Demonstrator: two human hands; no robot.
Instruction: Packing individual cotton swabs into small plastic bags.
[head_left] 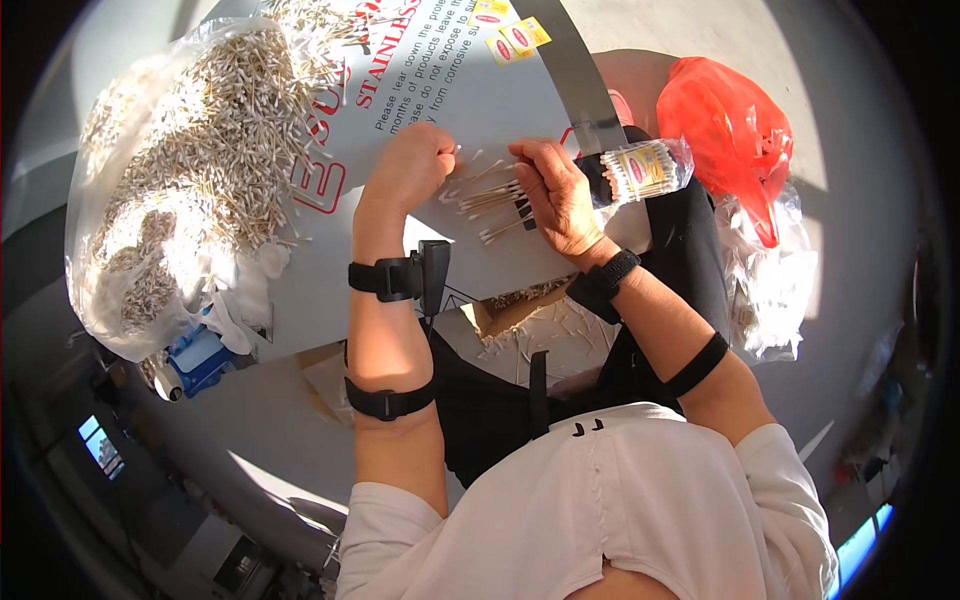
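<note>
My left hand (412,168) is closed in a fist above the sheet-covered table, and a white cotton tip shows at its fingertips. Close to its right, my right hand (558,198) is curled, with its thumb against a small bunch of cotton swabs (488,198). The far ends of that bunch are hidden under the hand. A few loose swabs lie fanned out between both hands. Just beyond the right hand lies a clear packet of cotton swabs (645,170) with a yellow and red label.
A large clear bag (85,235) spills a heap of swabs (225,130) across the table's left. Yellow labels (520,38) lie at the far edge. To the right are a red plastic bag (725,125) and clear bags (770,270). An open cardboard box (490,318) sits by my lap; a blue object (200,358) stands lower left.
</note>
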